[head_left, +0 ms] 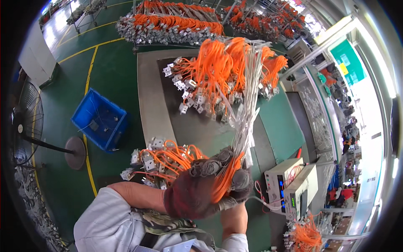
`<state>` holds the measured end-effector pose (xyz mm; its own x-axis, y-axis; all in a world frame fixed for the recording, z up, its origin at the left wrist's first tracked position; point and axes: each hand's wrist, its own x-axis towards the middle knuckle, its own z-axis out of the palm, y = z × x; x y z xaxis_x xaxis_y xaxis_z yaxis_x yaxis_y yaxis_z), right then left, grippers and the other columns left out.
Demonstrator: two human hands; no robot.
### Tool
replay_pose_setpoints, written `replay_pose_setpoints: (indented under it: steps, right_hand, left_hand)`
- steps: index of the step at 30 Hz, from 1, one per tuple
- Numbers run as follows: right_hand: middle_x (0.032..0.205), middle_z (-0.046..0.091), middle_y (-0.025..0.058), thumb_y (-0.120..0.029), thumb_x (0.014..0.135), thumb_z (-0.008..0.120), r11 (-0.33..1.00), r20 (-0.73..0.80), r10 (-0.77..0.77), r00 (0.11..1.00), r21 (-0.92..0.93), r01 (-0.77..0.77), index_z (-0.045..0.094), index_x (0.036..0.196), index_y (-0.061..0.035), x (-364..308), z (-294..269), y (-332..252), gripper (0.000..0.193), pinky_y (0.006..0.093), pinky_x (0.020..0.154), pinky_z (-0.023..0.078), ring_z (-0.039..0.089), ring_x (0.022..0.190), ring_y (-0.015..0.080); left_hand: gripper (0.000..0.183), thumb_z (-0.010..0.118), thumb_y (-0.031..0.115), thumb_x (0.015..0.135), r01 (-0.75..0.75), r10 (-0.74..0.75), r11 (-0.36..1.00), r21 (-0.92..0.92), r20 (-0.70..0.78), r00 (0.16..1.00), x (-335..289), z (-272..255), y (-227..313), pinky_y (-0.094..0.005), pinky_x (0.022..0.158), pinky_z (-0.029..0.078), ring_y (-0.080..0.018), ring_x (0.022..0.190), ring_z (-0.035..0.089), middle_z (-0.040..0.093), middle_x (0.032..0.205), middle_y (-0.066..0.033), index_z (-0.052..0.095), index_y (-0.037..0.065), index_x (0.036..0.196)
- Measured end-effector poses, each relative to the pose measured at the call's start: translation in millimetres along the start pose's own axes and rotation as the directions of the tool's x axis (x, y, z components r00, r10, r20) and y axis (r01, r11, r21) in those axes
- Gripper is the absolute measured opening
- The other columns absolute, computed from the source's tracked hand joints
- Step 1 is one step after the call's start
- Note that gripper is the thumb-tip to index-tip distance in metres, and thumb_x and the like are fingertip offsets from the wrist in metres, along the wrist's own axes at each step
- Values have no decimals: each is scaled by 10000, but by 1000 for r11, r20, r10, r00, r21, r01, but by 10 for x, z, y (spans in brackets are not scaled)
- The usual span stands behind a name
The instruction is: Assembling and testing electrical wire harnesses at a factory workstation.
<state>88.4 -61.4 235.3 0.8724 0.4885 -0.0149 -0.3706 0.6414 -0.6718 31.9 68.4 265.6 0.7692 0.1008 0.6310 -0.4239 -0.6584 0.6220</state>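
Close in front of me, both hands hold one bundle of orange cables [226, 181]. My left hand [189, 187], in a dark red glove with grey fingertips, is closed round it from the left. On the right side, my right hand [241, 183], in a grey-tipped glove, is closed against the same bundle, partly hidden behind the left. Long pale wires [248, 105] run from the bundle away over the table. To the left of my hands, looped orange cables end in white and grey connectors [147, 161].
A big heap of orange cables [216, 63] with connectors lies on the far part of the table [151, 96]. Bench instruments [300, 191] stand at right. On the green floor are a blue bin [100, 119] and a pedestal fan [75, 152]. Racks of orange cables [176, 21] stand behind.
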Motion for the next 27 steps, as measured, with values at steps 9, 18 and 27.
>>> replay_pose_setpoints:
  steps: [9, 18, 27]
  right_hand:
    - [985, 680, 65, -367, 1025, 658, 938, -188, -312, 931, 99, 334, 540, 1396, -26, -1484, 84, 12, 518, 455, 947, 550, 666, 950, 263]
    - [879, 641, -15, -282, 1065, 583, 549, -99, -831, 547, 8, 836, 500, 1431, -49, -2884, 51, -692, 442, 385, 981, 475, 604, 896, 193]
    - [846, 722, -73, -226, 1001, 697, 201, -212, -969, 126, -383, 902, 715, 1160, -116, -4606, -490, -1120, 194, 341, 926, 484, 637, 789, 100]
  left_hand:
    - [703, 713, 422, 997, 156, 193, 838, -522, 552, 812, -788, -59, 715, -414, 1019, 535, -283, 1176, 679, 657, 1309, -167, 511, -35, 1491]
    - [455, 857, 207, 850, -144, 521, 582, -800, 231, 822, -765, 505, 1214, -413, 751, 611, -334, 841, 733, 717, 968, -176, 670, 32, 1227]
    - [417, 699, -7, 876, 14, 611, 621, -784, 495, 618, -2195, 1453, 1634, -420, 870, 605, -356, 990, 719, 713, 1131, -187, 655, 19, 1291]
